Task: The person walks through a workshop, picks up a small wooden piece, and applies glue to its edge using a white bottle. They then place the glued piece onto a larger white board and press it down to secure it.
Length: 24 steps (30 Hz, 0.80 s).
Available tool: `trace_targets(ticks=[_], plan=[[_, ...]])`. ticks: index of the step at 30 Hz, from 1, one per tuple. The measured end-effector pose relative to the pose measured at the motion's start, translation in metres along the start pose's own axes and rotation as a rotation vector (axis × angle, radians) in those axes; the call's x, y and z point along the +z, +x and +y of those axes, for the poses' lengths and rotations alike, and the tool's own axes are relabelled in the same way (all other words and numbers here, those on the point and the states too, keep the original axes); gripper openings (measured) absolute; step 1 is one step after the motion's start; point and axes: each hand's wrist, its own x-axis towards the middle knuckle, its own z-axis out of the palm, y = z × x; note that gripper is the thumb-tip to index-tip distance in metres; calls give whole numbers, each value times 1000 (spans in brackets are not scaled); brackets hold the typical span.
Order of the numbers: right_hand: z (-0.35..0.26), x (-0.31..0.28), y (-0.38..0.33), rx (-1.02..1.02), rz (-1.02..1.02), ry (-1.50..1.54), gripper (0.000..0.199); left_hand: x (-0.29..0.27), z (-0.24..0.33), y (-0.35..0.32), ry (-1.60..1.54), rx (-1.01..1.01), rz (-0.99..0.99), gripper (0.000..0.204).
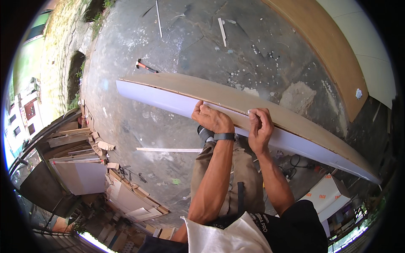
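The long board (240,99) spans the middle of the concrete floor (190,63), tan on its far face and pale lilac on its near one; its left end reaches toward the floor's left edge, its right end toward the lower right corner. The left hand (214,119) is curled with fingertips at the seam between the two faces. The right hand (260,128), just beside it, has its fingers bent and tips on the same edge. Whether either truly grips the board cannot be told, nor what bears its weight.

Both hands sit close together near the middle, so uneven support could let one long end dip or swing. A splinter or sharp spot along the seam could nick the bare fingertips. If the board slipped toward the person, its lower edge could strike the shoe (205,134), which sits just beneath.
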Motion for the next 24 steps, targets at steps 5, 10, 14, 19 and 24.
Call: trace_targets(ticks=[5, 10, 14, 19, 24], plan=[[-2, -3, 4, 44, -22, 5, 8, 1, -9, 4, 217, 102, 22, 28], [-6, -12, 17, 100, -201, 6, 15, 4, -12, 8, 316, 142, 39, 32], [-13, -19, 38, 124, -468, 37, 13, -3, -22, 12, 205, 89, 34, 33], [-9, -6, 53, 48, -624, -62, 11, -1, -15, 8, 372, 150, 60, 35], [-4, 3, 55, 43, -666, -125, 12, 2, -13, 7, 395, 162, 80, 37]])
